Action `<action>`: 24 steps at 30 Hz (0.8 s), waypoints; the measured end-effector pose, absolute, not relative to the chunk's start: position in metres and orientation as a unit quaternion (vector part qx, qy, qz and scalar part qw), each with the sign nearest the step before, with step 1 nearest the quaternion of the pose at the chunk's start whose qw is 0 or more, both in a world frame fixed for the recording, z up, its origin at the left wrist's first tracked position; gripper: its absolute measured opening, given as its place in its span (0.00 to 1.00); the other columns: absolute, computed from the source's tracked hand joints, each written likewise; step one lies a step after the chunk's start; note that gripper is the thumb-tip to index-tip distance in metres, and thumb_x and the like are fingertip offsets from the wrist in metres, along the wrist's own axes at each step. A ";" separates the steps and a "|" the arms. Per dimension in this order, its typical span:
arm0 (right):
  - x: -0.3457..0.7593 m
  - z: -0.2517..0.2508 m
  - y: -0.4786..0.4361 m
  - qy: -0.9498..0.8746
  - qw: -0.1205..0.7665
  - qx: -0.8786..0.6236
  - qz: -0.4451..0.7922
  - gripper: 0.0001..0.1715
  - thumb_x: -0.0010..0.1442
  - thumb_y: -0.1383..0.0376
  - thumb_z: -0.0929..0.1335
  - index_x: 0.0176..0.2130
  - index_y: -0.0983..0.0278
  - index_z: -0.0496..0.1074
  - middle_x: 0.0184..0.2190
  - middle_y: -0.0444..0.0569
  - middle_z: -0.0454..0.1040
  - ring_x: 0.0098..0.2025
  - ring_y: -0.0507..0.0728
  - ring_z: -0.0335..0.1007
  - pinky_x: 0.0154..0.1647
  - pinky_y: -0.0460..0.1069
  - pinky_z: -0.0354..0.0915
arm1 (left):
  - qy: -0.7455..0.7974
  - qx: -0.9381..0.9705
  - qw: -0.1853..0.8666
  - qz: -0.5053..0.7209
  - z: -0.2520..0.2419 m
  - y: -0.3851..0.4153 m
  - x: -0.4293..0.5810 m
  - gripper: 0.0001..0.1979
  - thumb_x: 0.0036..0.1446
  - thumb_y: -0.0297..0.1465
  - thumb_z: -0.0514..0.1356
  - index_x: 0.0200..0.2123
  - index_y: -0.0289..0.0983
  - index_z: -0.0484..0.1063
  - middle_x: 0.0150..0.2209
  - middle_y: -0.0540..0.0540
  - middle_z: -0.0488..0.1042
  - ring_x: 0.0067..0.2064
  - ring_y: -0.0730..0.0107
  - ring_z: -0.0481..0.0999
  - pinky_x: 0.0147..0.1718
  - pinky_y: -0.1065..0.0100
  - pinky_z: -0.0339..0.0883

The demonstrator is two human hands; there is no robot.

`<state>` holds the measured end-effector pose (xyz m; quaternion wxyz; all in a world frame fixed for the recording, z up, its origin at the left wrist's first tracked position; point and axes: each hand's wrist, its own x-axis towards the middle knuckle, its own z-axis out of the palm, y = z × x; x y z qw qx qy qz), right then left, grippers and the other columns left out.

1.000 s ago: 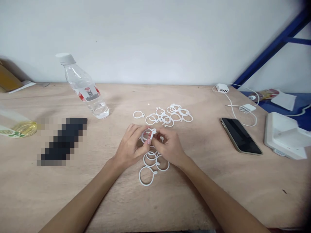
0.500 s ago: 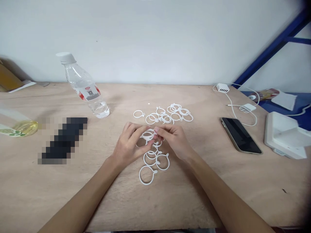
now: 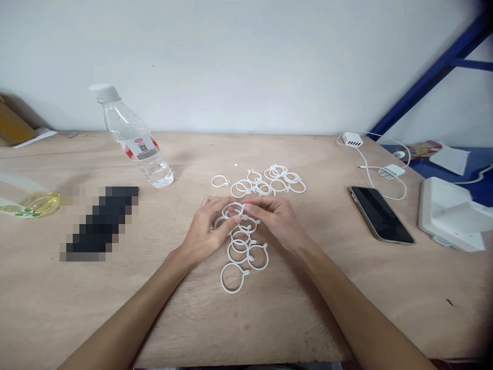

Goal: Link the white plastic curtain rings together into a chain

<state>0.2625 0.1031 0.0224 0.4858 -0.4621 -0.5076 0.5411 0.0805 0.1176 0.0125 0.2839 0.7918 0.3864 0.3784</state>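
Observation:
My left hand (image 3: pixel 206 231) and my right hand (image 3: pixel 275 221) meet over the middle of the wooden table (image 3: pixel 246 308). Both pinch one white plastic ring (image 3: pixel 233 210) between their fingertips, held low over the table. Below the hands lies a chain of linked white rings (image 3: pixel 242 257), running towards me. A loose pile of several more white rings (image 3: pixel 265 184) lies just beyond the hands.
A clear water bottle (image 3: pixel 133 139) stands at the back left, with a black pixelated object (image 3: pixel 100 223) nearer me. A phone (image 3: pixel 381 215) lies at the right, beside a white charger with cable (image 3: pixel 385 169) and a white box (image 3: pixel 452 216).
The held ring has turned from upright to nearly flat and dropped closer to the linked rings. Both hands have shifted slightly down; nothing else moved.

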 end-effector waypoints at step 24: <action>0.297 -0.019 0.127 -0.654 0.369 -0.659 0.032 0.10 0.59 0.64 0.66 0.35 0.62 0.78 0.34 0.53 0.71 0.43 0.63 0.65 0.48 0.58 0.63 | 0.363 0.859 0.182 0.312 0.004 0.112 0.081 0.20 0.59 0.34 0.60 0.54 0.37 0.70 0.52 0.40 0.71 0.53 0.53 0.64 0.54 0.48 0.61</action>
